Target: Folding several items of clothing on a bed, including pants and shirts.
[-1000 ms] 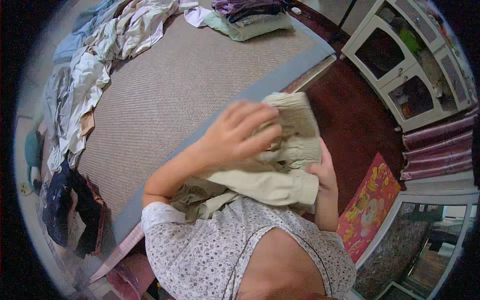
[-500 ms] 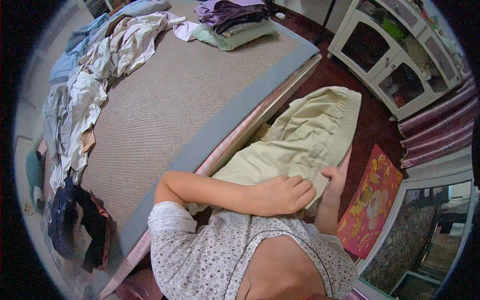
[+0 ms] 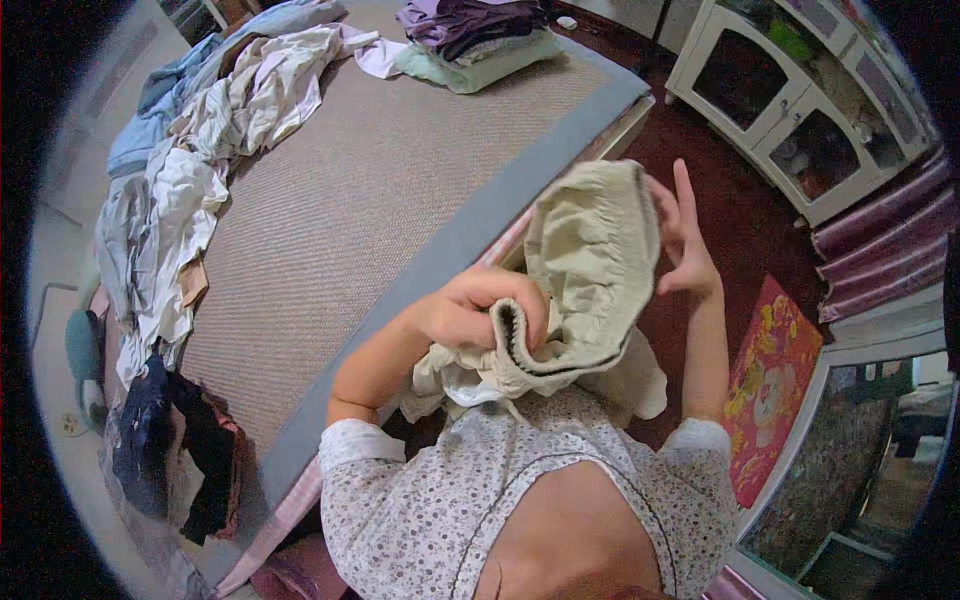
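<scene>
A pale beige-green garment with a gathered elastic waistband (image 3: 590, 250), probably trousers or shorts, hangs in front of my chest beside the bed edge. Its waist opening faces up and shows the inside. My left hand (image 3: 480, 305) is closed around the near left part of the waistband, bunching it into a fold. At the waistband's far right edge is my right hand (image 3: 690, 240), fingers apart and one pointing up; some fingertips are partly hidden behind the cloth. Below the left hand, whitish cloth and a short drawstring-like end dangle.
The bed (image 3: 330, 220) carries a woven mat with a grey border. Heaped clothes (image 3: 190, 190) line its left side; a folded stack (image 3: 470, 45) lies at the far end. To the right are a white cabinet (image 3: 790, 110), a red floral mat (image 3: 775, 390) and a glass-fronted unit (image 3: 850, 480).
The garment has turned from lying folded to standing with its waist open. My left hand moved left, gripping the waistband; my right hand moved up and away, fingers spreading.
</scene>
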Available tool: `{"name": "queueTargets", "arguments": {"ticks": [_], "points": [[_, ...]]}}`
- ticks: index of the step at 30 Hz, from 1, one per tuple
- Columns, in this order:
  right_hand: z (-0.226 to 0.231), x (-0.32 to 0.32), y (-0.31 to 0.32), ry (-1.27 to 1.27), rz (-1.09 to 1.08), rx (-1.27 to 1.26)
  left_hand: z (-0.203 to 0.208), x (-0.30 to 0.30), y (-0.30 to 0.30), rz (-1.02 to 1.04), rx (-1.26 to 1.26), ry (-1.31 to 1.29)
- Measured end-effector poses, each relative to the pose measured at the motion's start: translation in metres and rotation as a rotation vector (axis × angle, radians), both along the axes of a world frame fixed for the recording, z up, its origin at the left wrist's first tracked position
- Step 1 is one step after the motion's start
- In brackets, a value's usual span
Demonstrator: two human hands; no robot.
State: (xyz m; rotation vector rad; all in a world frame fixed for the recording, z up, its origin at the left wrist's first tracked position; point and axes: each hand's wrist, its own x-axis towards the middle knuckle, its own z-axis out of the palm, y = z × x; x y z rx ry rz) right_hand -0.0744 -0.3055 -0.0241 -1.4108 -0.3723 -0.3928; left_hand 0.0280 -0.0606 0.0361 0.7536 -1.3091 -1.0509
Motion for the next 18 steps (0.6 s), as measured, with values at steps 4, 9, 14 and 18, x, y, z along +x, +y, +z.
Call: {"name": "queueTargets", "arguments": {"ticks": [4, 9, 14, 18], "points": [[0.031, 0.023, -0.002, -0.076, -0.044, -0.280, -0.009, 0.007, 0.004, -0.045, 0.096, 0.321], [0.073, 0.047, 0.007, -0.237, 0.052, -0.865, -0.005, 0.026, -0.002, -0.227, -0.215, -0.026], [0.112, 0.041, 0.045, -0.267, 0.154, -1.578, 0.009, 0.022, 0.016, -0.178, -0.140, -0.098], [0.101, 0.045, 0.029, -0.450, -0.081, -1.662, 0.035, 0.020, 0.039, 0.101, -0.128, -0.589]]}}
